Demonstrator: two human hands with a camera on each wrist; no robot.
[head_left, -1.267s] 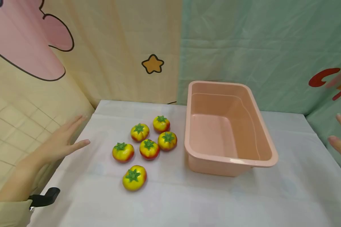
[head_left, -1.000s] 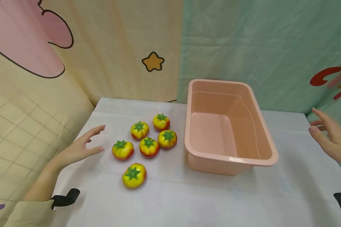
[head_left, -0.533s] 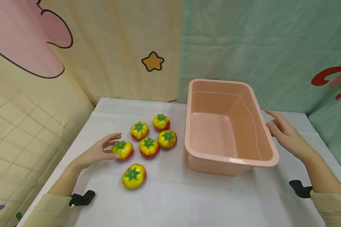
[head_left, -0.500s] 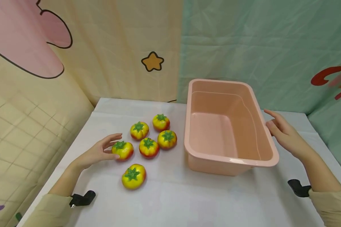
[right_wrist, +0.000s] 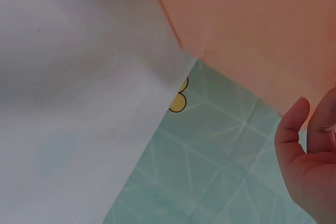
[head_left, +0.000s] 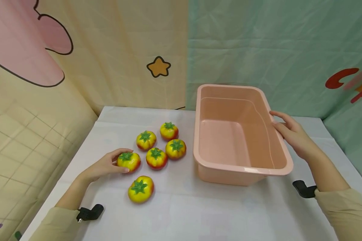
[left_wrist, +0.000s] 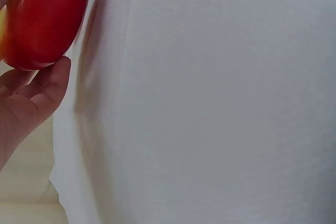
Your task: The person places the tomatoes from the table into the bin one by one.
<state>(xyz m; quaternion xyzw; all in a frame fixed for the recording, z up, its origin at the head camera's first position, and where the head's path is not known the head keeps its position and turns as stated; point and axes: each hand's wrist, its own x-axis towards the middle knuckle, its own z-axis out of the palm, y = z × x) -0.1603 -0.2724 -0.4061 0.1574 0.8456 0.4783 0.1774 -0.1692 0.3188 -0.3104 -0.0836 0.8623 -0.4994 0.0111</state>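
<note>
My left hand holds the leftmost yellow-and-red toy tomato, thumb at its near side and fingers at its far side. The left wrist view shows the red underside of that tomato between the fingers. Several more tomatoes with green star-shaped leaves, such as the nearest one, lie close by on the white tabletop. At the right, my right hand grips the right rim of a pink plastic tub. Its lower fingers are curled beside the tub's outer wall in the right wrist view.
The white-covered table ends at a yellow and green printed curtain behind and at both sides. The tub stands right of the tomatoes, with bare cloth in front of it.
Both hands have come inward from the sides. The left has closed around the leftmost tomato, and the right has reached the tub's right rim. The tub and other tomatoes stay in place.
</note>
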